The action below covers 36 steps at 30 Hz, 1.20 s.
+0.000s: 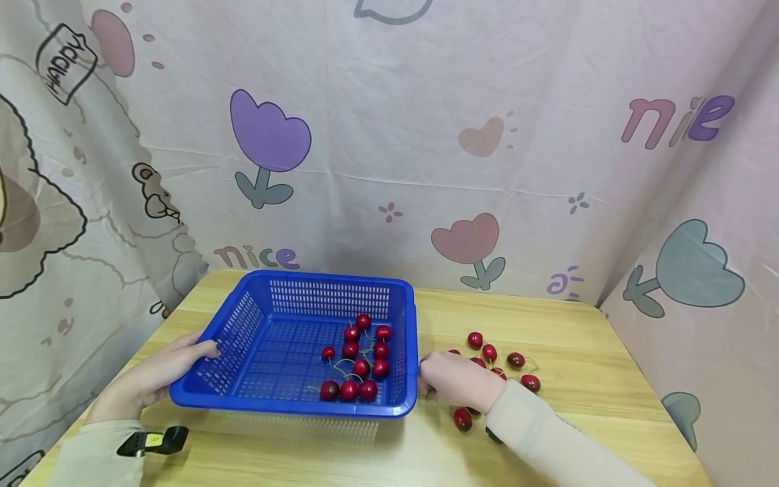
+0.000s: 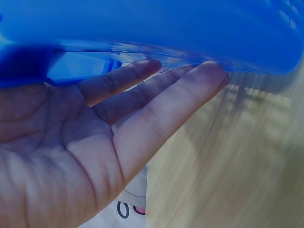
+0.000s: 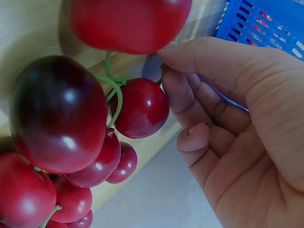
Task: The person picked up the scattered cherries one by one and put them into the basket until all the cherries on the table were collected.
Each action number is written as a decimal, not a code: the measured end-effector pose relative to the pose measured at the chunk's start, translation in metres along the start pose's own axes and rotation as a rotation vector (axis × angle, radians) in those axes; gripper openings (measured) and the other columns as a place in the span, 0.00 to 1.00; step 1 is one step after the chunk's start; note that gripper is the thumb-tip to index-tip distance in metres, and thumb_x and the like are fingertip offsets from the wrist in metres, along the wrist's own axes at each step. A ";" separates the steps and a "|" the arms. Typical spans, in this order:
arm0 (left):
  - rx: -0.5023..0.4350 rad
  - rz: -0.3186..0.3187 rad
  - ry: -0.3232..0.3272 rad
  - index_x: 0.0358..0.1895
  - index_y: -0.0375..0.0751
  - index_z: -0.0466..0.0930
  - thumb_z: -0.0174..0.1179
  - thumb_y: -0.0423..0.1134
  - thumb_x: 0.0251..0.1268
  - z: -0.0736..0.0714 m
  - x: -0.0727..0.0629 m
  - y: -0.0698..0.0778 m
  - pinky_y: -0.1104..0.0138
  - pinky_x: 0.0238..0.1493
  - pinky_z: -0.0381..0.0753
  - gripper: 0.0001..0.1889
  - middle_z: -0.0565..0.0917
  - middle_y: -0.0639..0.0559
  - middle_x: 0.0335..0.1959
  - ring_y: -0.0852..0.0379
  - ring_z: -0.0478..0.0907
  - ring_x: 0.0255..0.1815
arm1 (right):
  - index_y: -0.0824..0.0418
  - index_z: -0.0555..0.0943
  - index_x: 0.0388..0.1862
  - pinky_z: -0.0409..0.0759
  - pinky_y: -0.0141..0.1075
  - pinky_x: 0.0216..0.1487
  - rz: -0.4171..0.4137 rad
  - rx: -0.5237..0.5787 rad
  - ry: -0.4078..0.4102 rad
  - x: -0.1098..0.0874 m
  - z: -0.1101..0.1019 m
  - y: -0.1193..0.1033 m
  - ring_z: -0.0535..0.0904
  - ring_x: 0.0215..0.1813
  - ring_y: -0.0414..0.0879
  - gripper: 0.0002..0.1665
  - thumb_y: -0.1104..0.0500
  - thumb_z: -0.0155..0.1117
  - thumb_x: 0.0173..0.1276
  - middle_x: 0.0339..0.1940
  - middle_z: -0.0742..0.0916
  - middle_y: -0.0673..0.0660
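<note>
A blue plastic basket (image 1: 262,406) with slotted walls is tilted, its front edge raised off the table. My left hand (image 1: 161,375) holds its left side, thumb over the rim; in the left wrist view the fingers (image 2: 161,109) lie under the blue plastic. Several red cherries (image 1: 362,368) with green stems lie in the basket's right half. Just outside its right wall is my right hand (image 1: 459,382), fingers curled. In the right wrist view its thumb and forefinger pinch together at the stem of a cherry (image 3: 140,108); the pinched spot is partly hidden.
More loose cherries (image 1: 516,360) lie on the wooden table (image 1: 584,385) around and beyond the right hand, one dark cherry (image 3: 59,114) close to the wrist camera. A printed curtain (image 1: 377,135) hangs behind the table and at both sides.
</note>
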<state>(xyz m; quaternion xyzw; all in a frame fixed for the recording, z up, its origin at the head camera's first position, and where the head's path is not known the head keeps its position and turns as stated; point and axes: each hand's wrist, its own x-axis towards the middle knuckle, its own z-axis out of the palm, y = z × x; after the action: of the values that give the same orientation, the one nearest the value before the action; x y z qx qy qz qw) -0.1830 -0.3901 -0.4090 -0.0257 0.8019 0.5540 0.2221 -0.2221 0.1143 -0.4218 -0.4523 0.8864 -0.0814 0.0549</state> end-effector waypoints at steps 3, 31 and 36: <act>0.004 -0.002 0.007 0.84 0.22 0.37 0.42 0.40 0.82 0.000 0.000 0.000 0.52 0.48 0.91 0.39 0.85 0.39 0.54 0.48 0.87 0.49 | 0.54 0.73 0.15 0.60 0.24 0.23 0.004 -0.024 0.010 0.000 0.000 0.000 0.61 0.22 0.31 0.22 0.75 0.71 0.56 0.17 0.69 0.40; -0.002 -0.014 0.012 0.84 0.22 0.37 0.43 0.40 0.81 0.001 -0.001 0.002 0.51 0.49 0.91 0.40 0.85 0.39 0.54 0.47 0.88 0.49 | 0.54 0.86 0.30 0.77 0.26 0.32 0.066 -0.114 0.131 -0.001 -0.016 0.013 0.73 0.28 0.35 0.08 0.66 0.74 0.66 0.28 0.85 0.46; -0.007 -0.011 0.010 0.84 0.22 0.37 0.43 0.40 0.81 0.000 -0.001 0.001 0.51 0.49 0.91 0.40 0.85 0.39 0.54 0.47 0.88 0.49 | 0.56 0.87 0.33 0.78 0.26 0.34 0.091 -0.057 0.114 -0.001 -0.020 0.014 0.73 0.29 0.35 0.06 0.65 0.74 0.68 0.29 0.86 0.46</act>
<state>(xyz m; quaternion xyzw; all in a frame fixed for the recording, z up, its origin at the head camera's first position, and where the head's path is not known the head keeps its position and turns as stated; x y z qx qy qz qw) -0.1825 -0.3894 -0.4076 -0.0338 0.8011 0.5552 0.2210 -0.2363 0.1251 -0.4049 -0.4074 0.9098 -0.0793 -0.0051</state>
